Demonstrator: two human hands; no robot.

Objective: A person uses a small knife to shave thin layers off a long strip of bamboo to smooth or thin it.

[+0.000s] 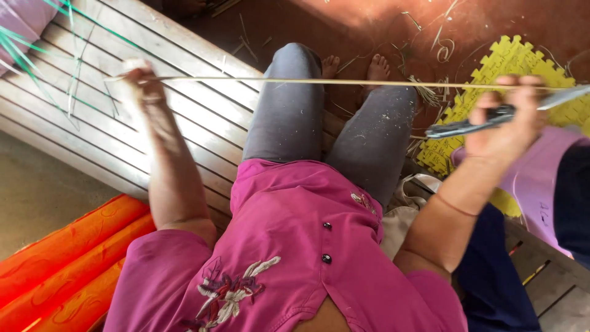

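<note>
Left hand (142, 83) grip pinches thin pale cane strip (319, 82), stretched level across grey-trousered knees. Right hand (507, 123) grip clenched on dark-handled metal knife (473, 126) against strip, above slatted wooden bench (203, 104).

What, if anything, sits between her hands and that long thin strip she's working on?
Nothing visible. The left hand pinches one end of the thin strip, and the right hand, gripping a knife, meets it near the other end, above her knees.
</note>
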